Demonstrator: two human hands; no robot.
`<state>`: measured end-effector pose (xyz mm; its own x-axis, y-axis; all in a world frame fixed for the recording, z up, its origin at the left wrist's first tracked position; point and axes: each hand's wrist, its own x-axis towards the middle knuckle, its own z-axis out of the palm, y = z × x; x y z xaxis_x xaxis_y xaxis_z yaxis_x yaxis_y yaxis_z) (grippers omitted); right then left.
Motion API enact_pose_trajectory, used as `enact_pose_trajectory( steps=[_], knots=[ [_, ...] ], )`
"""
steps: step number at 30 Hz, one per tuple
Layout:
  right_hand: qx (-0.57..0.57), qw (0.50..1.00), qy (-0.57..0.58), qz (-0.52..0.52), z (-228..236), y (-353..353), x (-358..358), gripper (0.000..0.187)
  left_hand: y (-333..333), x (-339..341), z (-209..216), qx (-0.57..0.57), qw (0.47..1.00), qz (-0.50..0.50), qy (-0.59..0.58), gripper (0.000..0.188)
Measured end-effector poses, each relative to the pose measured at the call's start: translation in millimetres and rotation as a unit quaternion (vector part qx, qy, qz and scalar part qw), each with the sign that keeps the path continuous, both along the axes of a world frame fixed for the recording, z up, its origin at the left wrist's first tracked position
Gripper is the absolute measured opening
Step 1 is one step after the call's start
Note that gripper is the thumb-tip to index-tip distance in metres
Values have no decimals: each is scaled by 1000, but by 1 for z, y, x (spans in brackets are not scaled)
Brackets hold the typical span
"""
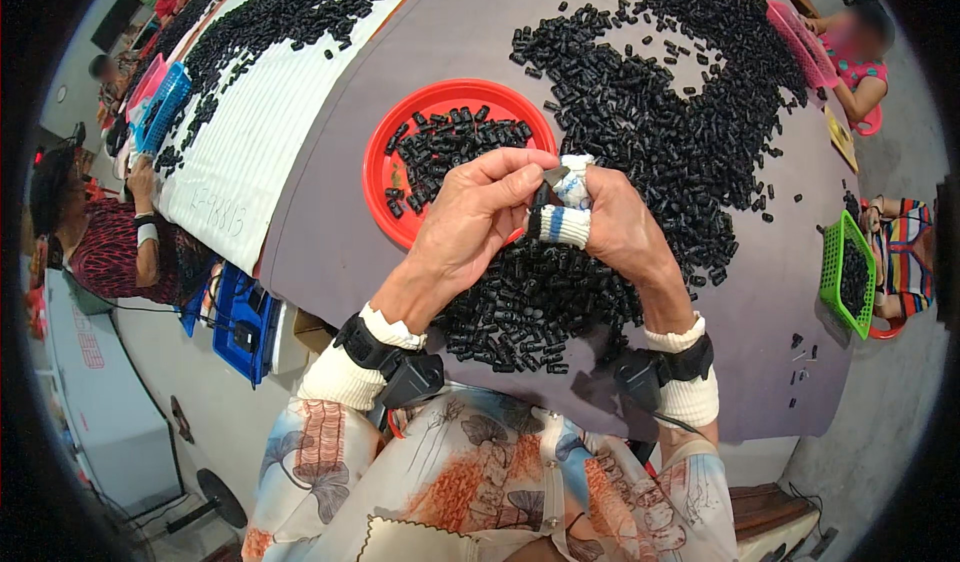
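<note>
Both my hands meet above the table, close to the near right rim of a round red tray [374, 177]. My left hand [478, 202] is closed in a pinch, thumb against forefinger, on a small black plastic part [543, 198]. Facing it, my right hand [625, 224] has its fingers curled in, with white and blue wraps on thumb and finger. A small grey pointed piece [556, 175] shows between the hands; what the right fingers grip is mostly hidden. Many similar black parts [465, 140] lie in the tray, and a heap of black parts [535, 307] spreads below my hands.
A large pile of black parts [690, 132] covers the right of the grey table [330, 202]. A green basket [848, 274] stands at its right edge, a pink basket [800, 44] farther back. Co-workers sit on both sides; a blue basket [162, 107] is at the left table.
</note>
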<state>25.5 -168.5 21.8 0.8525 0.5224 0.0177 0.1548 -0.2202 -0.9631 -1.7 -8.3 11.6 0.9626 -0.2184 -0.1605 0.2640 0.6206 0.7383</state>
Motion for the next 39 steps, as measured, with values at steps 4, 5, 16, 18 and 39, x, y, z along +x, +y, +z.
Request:
enact_pose_trajectory(
  steps=[4,5,16,18,39],
  knots=[
    [4,1000,7,17,-6,0,3,25,1,1,-4,10,1000,4,-11,17],
    [-1,1000,8,24,-8,0,3,24,1,0,-4,10,1000,7,-13,16],
    [6,997,-37,61,-6,-6,7,20,11,14,-4,118,990,63,-45,14],
    [-9,999,-7,33,5,-14,8,16,32,25,-16,179,979,86,-57,16],
    [-17,989,86,-117,-26,-65,5,18,-31,-28,-71,631,663,-133,-380,24]
  ],
)
